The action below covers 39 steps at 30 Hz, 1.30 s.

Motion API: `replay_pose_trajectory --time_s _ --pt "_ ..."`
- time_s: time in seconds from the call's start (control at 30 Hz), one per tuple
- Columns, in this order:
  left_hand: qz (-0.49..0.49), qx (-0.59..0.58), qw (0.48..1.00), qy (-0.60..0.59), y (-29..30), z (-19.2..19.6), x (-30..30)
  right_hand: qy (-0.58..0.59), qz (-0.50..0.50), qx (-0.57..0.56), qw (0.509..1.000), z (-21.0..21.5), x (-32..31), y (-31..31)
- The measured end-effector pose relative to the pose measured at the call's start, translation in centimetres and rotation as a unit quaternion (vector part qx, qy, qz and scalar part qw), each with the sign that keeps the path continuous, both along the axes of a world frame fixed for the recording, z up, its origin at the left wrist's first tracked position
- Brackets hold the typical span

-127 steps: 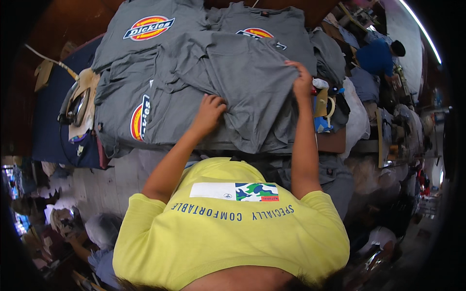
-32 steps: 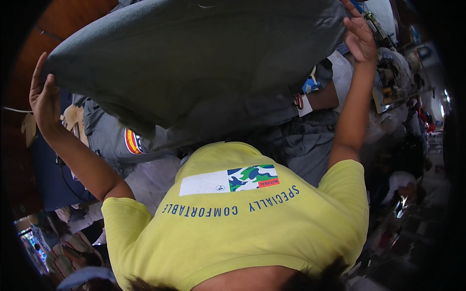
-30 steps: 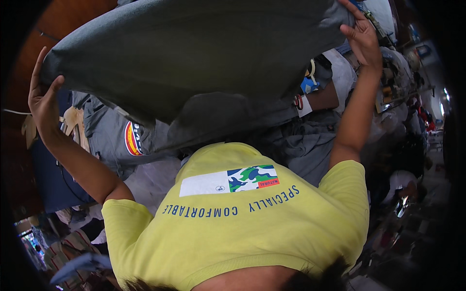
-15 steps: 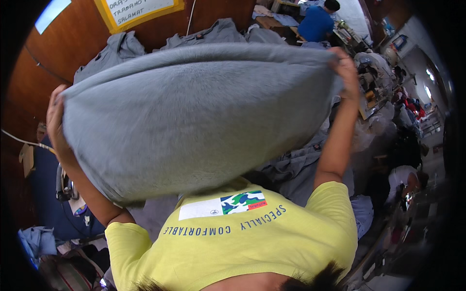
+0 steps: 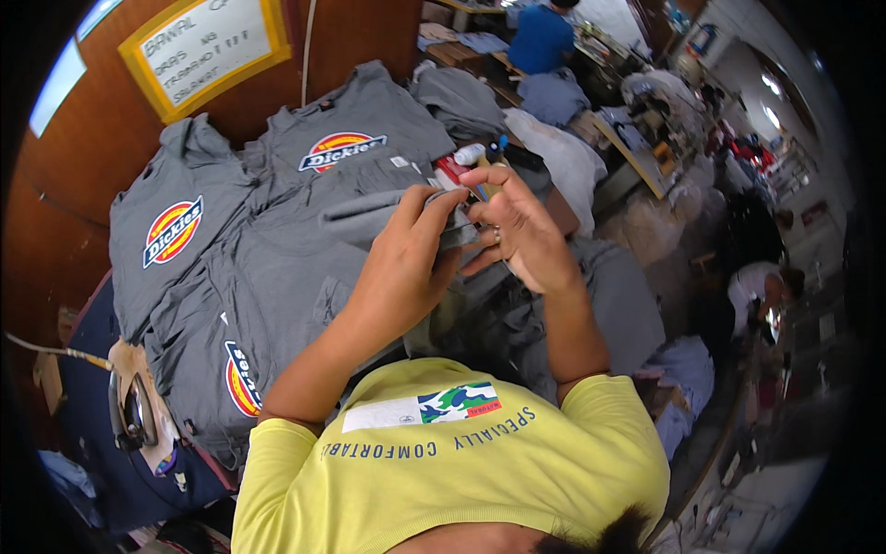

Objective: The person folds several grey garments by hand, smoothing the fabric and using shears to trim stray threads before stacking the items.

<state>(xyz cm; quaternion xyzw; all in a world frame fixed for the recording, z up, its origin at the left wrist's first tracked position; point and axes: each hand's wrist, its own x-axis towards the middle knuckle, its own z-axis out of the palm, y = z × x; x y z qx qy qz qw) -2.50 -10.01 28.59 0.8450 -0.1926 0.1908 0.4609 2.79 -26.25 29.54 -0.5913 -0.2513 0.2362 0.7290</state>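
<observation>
My left hand (image 5: 406, 254) is closed on the folded edge of a grey garment (image 5: 369, 208), part of which lies over other grey cloth. Close beside it my right hand (image 5: 526, 235) has its fingers spread, the tips near the garment's edge; whether they touch it I cannot tell. Around them lie several grey shirts: one with a bright oval print (image 5: 173, 231) at the left, another with the same oval print (image 5: 340, 150) farther back. More grey cloth (image 5: 600, 305) lies to the right of my right forearm.
An iron (image 5: 138, 411) rests on a blue-covered surface (image 5: 83, 443) at the left. Beyond my hands are a small white-topped object (image 5: 469, 155) and clear plastic (image 5: 563, 166). A framed sign (image 5: 208, 55) hangs on the wooden wall. A person in blue (image 5: 542, 39) sits far back.
The grey garment, stretched wide and raised between both hands, has come down onto the pile. My hands have moved inward together; the right one has let go of its side.
</observation>
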Motion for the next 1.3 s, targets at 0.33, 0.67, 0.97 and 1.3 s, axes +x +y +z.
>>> replay_pose_trajectory --time_s 0.33,0.67,0.97,1.3 --pt "-0.382 0.208 0.896 -0.085 -9.8 -3.8 -2.2 0.127 0.109 -0.182 0.969 -5.6 -1.0 -11.0" --pt "-0.534 0.123 0.834 -0.066 -12.8 -5.1 -2.6 0.359 -0.098 -0.262 0.891 -8.6 -7.4 -14.0" --pt "-0.343 -0.123 0.902 0.232 -5.5 -12.9 6.4 -0.028 -0.48 -0.237 0.844 6.3 -8.1 -21.3" --pt "0.091 0.23 0.968 0.044 -1.9 -26.0 7.3 -0.428 -0.275 -0.726 0.462 4.7 30.9 -42.7"
